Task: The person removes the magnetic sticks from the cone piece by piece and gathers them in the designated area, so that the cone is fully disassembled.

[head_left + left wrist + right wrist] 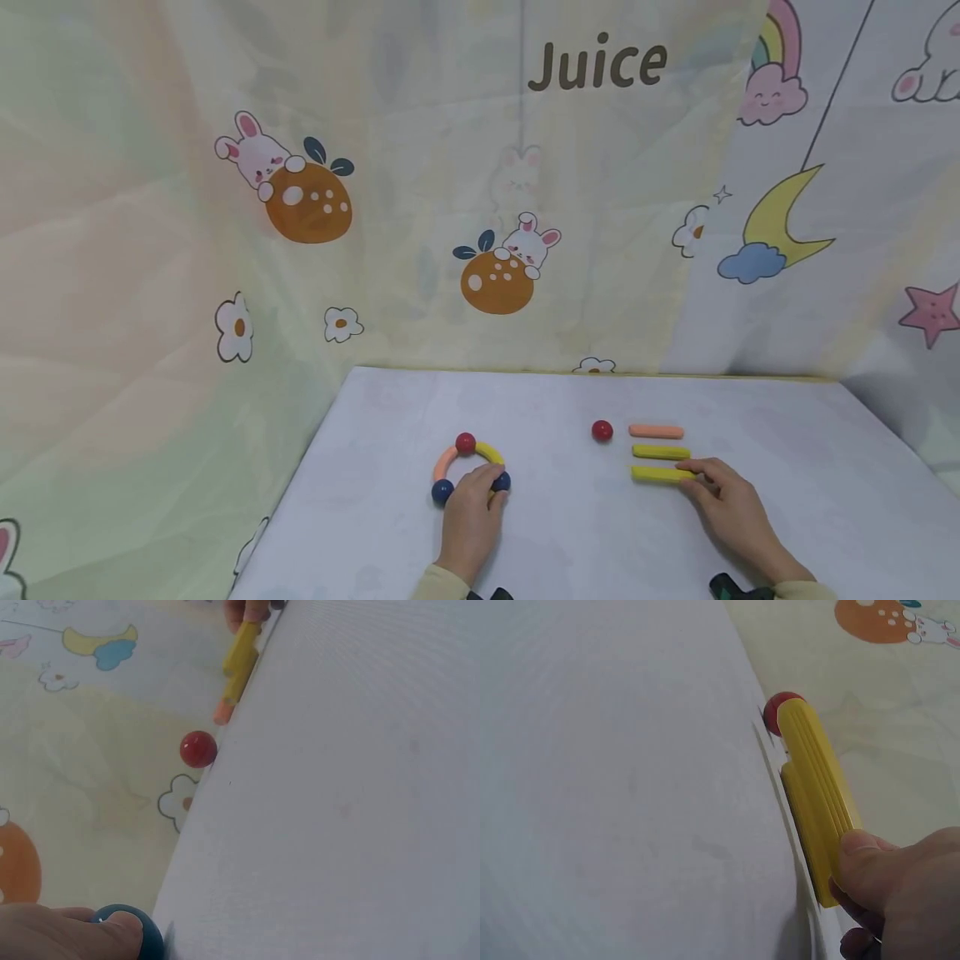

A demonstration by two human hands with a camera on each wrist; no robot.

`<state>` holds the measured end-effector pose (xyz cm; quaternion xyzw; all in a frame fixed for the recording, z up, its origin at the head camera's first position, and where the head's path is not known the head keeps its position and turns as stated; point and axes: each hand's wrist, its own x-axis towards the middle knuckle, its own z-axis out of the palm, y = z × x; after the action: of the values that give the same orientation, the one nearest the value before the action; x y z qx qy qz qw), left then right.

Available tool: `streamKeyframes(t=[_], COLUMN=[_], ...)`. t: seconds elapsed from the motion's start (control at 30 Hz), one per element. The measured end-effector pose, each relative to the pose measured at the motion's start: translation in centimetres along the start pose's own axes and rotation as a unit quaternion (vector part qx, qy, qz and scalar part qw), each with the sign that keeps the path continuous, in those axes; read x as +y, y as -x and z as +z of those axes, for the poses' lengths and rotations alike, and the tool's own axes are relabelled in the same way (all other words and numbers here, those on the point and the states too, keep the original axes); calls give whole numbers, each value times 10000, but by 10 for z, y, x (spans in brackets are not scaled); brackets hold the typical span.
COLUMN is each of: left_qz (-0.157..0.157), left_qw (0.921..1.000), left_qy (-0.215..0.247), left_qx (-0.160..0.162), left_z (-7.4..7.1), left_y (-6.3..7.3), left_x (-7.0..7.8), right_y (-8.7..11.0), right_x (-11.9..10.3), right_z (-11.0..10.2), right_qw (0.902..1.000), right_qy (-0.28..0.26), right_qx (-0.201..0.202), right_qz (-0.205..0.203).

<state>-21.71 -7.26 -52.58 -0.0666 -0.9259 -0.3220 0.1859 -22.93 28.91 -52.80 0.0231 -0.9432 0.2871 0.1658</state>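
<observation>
Left hand (474,510) pinches a blue ball (504,482), right hand (731,507) grips a yellow stick (658,474), red ball (602,431) beyond, to that hand's left!

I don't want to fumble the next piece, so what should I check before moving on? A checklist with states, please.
1. Left hand grips the ring's right-side blue ball: ok.
2. Right hand pinches the nearest yellow stick: ok.
3. That stick touches the ring: not ok, they are apart.
4. Ring closed on its near side: cannot tell, the left hand covers it.
5. Loose red ball clear of the orange stick: ok.
</observation>
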Motion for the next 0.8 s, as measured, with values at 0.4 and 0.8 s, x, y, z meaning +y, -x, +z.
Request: streamKeyframes(t=[0.4, 0.8], left_qz=[-292, -541], left_qw=[9995, 9970], left_qy=[6, 511], left_qx=[-95, -199], left_z=[2, -1], left_y=[-1, -1], left_x=[0, 1], right_y=[-6, 4], right_x=[13, -6], right_z=[-1, -1], right_qw=[9999, 9961], right_qy=[100, 295], right_qx=[43, 537], right_qz=[9, 635])
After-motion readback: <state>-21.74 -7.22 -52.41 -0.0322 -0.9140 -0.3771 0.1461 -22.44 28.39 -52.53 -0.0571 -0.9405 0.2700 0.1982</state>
